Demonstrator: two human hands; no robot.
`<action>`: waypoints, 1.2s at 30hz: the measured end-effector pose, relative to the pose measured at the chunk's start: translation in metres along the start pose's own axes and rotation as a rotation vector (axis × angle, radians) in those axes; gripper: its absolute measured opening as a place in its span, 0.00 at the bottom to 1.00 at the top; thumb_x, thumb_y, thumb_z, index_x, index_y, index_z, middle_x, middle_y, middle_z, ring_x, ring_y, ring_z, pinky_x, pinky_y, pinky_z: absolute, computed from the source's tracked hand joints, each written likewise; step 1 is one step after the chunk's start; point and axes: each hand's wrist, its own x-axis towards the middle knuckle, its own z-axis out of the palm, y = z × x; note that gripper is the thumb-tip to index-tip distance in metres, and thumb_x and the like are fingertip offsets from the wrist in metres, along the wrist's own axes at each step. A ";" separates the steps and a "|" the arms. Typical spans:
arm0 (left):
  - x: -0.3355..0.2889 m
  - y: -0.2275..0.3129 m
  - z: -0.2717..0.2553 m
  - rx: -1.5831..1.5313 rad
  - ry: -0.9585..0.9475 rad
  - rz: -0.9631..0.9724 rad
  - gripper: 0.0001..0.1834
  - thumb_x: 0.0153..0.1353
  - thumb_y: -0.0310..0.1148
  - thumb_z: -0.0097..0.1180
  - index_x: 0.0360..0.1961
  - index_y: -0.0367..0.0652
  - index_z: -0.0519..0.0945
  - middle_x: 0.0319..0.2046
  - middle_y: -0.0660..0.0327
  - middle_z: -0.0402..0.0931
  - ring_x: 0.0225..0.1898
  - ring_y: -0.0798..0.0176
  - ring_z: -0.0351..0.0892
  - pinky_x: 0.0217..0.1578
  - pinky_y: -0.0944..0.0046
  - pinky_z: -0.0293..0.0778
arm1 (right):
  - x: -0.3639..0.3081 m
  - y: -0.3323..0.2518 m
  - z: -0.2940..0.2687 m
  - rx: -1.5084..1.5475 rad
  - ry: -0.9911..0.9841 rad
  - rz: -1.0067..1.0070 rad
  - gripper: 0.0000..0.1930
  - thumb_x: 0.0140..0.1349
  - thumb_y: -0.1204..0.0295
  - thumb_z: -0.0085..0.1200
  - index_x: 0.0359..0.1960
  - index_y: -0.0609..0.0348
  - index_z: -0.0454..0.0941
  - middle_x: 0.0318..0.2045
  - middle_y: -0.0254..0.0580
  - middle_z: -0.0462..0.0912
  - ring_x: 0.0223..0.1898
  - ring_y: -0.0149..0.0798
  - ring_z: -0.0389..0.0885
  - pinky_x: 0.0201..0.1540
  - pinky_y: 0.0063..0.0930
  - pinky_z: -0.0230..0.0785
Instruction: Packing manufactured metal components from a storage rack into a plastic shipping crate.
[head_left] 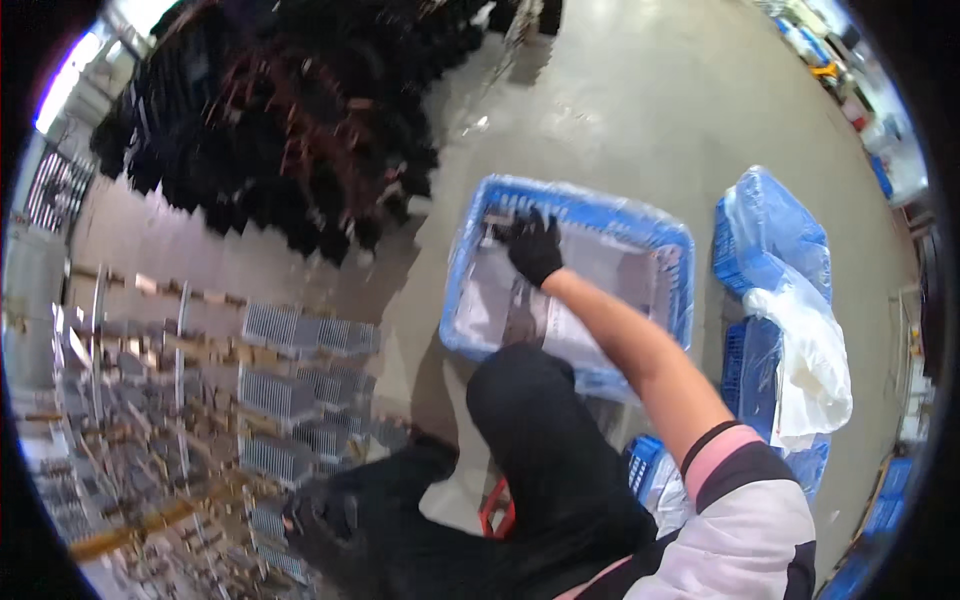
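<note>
Fingers of the right hand point(533, 247), in a black glove, spread down into a blue crate point(668, 232) lined with clear plastic sheet point(600, 262). The fingertips press on the lining near the crate's far left corner; whether they pinch the sheet or only rest on it cannot be told. The bare forearm runs back from the glove to a pink and black cuff on a pale sleeve point(750, 510) at the lower right. Inside the crate the lining covers the floor and walls, and a dark flat shape shows through it beside the wrist; what that is cannot be made out. The crate sits on the grey concrete floor point(640, 100), touching the person's black-trousered knee point(530, 400) at its near edge.

Right of it, a stack of further blue crates point(765, 235) stands near, draped with plastic bags, one white bag point(810, 360) hanging down the side. More blue crates lie at the lower right edge. To the left, rows of grey finned metal parts point(290, 390) lie together, and beyond them a heap of dark pieces point(290, 110). The left hand is out of view.
</note>
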 end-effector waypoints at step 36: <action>-0.190 -0.145 -0.008 -0.768 0.615 -0.837 0.11 0.68 0.38 0.59 0.34 0.43 0.75 0.27 0.68 0.70 0.30 0.73 0.68 0.32 0.67 0.67 | -0.058 -0.270 -0.223 0.740 -0.281 -1.077 0.17 0.68 0.63 0.53 0.53 0.59 0.80 0.50 0.55 0.82 0.50 0.57 0.79 0.54 0.46 0.69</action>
